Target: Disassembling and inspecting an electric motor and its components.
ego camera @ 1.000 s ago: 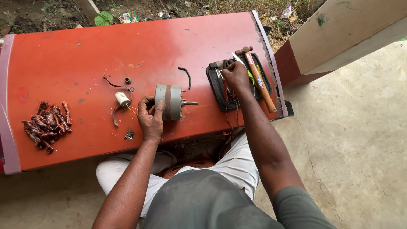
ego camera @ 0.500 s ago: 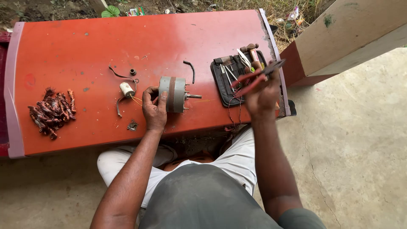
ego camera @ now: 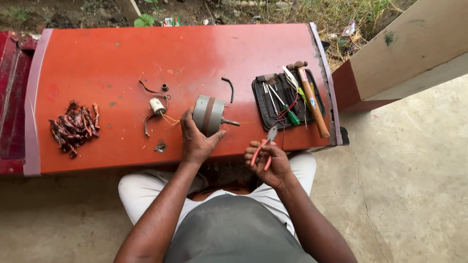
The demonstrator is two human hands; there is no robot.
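Head view is showing a person seated at a red panel [ego camera: 112,63] serving as a work surface. The left hand [ego camera: 197,141] is grasping the grey cylindrical motor [ego camera: 208,115], which is lying on its side near the panel's middle with its shaft pointing toward the tool pouch. The right hand [ego camera: 270,163] is clenching around the red handles of a pair of pliers [ego camera: 265,146], holding them at the panel's near edge, just beside the black tool pouch [ego camera: 285,100] (the tip is pointing up toward it). A wooden-handled hammer [ego camera: 309,97] and a green screwdriver [ego camera: 291,117] are lying on the pouch. A pile of reddish copper wire [ego camera: 73,126] is sitting well apart at the left end.
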